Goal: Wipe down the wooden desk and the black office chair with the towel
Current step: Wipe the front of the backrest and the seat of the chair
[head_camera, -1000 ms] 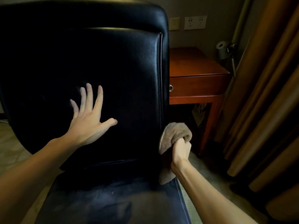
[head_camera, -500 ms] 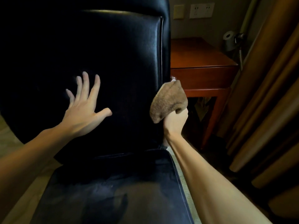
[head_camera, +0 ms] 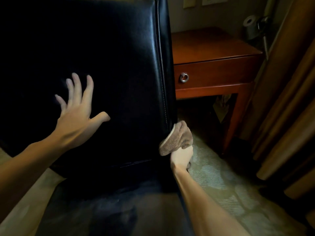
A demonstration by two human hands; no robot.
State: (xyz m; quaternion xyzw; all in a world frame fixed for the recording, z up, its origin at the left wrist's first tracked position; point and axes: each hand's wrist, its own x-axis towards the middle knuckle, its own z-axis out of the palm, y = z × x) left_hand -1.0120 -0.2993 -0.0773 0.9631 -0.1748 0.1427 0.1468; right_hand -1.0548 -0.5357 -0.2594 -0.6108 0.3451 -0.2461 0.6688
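Nearest the camera lies the seat (head_camera: 110,210) of the one black chair (head_camera: 119,65), with two bare forearms reaching over it, one on each side. The right hand (head_camera: 181,158) is closed in a fist around the single brown towel (head_camera: 177,139). Its fingers are curled out of sight behind the bunched cloth, which it holds against the lower right edge of the chair's back, just beside the stitched seam. The left hand (head_camera: 76,120) lies flat on the middle of the chair's back and holds nothing. Its four fingers (head_camera: 77,89) are straight and spread, and its thumb points out to the right. To the right of the chair, patterned carpet (head_camera: 218,176) covers the floor. Behind the chair stands the one wooden worktop (head_camera: 209,46), reddish brown, with nothing seen on its visible top. It has one drawer (head_camera: 216,72) with one metal ring pull (head_camera: 184,77), and one front leg (head_camera: 233,120) is in view. Tan curtains (head_camera: 289,99) hang in folds along the right side. On the far wall, at the top edge, are two pale wall plates (head_camera: 189,2), side by side and cut off by the frame.
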